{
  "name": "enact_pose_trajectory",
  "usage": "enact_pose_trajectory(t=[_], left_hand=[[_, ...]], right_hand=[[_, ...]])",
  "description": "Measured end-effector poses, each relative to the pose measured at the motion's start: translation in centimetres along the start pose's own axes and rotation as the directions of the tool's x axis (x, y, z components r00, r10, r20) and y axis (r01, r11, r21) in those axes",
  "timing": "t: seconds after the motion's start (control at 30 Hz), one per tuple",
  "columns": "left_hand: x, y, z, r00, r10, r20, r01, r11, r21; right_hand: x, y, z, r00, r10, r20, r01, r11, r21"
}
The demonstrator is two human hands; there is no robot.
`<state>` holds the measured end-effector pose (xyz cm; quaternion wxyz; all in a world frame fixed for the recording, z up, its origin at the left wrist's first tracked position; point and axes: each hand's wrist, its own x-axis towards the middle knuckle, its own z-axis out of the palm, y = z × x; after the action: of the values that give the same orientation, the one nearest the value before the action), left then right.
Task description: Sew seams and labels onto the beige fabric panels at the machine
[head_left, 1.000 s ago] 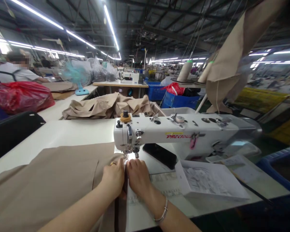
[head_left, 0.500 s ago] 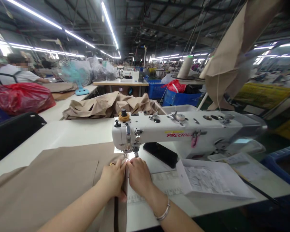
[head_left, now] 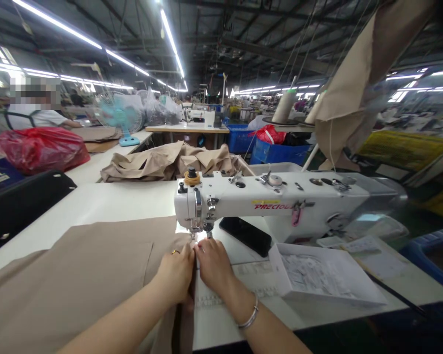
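A large tan fabric piece [head_left: 96,265] lies on the table to the left of the white sewing machine [head_left: 236,196], its right edge running under the needle area. My left hand [head_left: 177,273], with a ring on one finger, is closed on the fabric edge just in front of the presser foot [head_left: 194,236]. Close against it, my right hand [head_left: 214,265] has its fingertips pinched at the same edge. Below the left hand a dark strip [head_left: 176,329] shows along the fabric. Both hands hide the exact spot they grip.
Right of the hands lie a black phone [head_left: 245,236] and a white box [head_left: 328,275] of small white pieces. Crumpled tan fabric [head_left: 166,162] is heaped behind the machine. Thread cones [head_left: 284,107] stand at the back right. A person [head_left: 37,118] sits far left.
My left hand has turned slightly, and its thumb below is now mostly hidden. Both hands stay at the fabric edge by the needle. The whole view has shifted a little.
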<state>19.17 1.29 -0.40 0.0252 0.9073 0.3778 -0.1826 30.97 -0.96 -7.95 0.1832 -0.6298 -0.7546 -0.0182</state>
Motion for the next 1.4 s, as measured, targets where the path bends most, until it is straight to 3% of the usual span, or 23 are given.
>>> enact_pose_trajectory(t=[0.1,0.17,0.23,0.33,0.43,0.5,0.67,0.87,1.27,1.4], left_hand=[[-0.2,-0.6,-0.3,0.998,0.050,-0.034,-0.054,0.990,-0.131],[0.3,-1.8,0.1,0.986,0.010,-0.169,-0.035,0.989,-0.147],[1.1,-3.1,1.5,0.939,0.077,-0.336,-0.112,0.990,-0.086],[2.0,-4.6,5.0,0.843,0.273,-0.464,-0.300,0.954,0.016],[2.0,-5.3,7.8,0.791,0.283,-0.543,-0.319,0.947,0.029],[1.7,-5.4,8.5,0.778,0.278,-0.564,-0.326,0.945,0.017],[1.1,-5.0,7.5,0.808,0.261,-0.529,-0.327,0.945,-0.033],[1.2,-4.9,7.1,0.835,0.246,-0.492,-0.328,0.941,-0.088],[3.9,-5.9,5.4,0.878,0.247,-0.411,-0.304,0.949,-0.080],[2.6,-5.3,5.4,0.894,0.238,-0.380,-0.276,0.960,-0.048]], right_hand=[[0.0,0.0,0.1,1.000,-0.003,-0.005,0.003,1.000,-0.009],[0.0,0.0,0.1,1.000,-0.008,-0.010,0.008,1.000,-0.009],[-0.1,0.0,0.0,1.000,-0.007,-0.015,0.007,1.000,-0.006],[-0.2,0.2,-0.1,1.000,0.004,-0.022,-0.004,1.000,0.008],[-0.3,0.7,0.0,0.999,0.033,-0.021,-0.032,0.997,0.067],[-0.3,1.1,0.1,0.998,0.061,-0.006,-0.060,0.990,0.127],[-0.5,1.9,0.2,0.996,0.082,0.019,-0.084,0.972,0.218],[-0.5,1.8,0.2,0.998,0.057,0.008,-0.057,0.984,0.169],[0.6,1.7,0.6,0.991,0.135,0.002,-0.134,0.985,0.108],[-0.9,1.1,-0.8,0.993,0.115,-0.026,-0.109,0.979,0.173]])
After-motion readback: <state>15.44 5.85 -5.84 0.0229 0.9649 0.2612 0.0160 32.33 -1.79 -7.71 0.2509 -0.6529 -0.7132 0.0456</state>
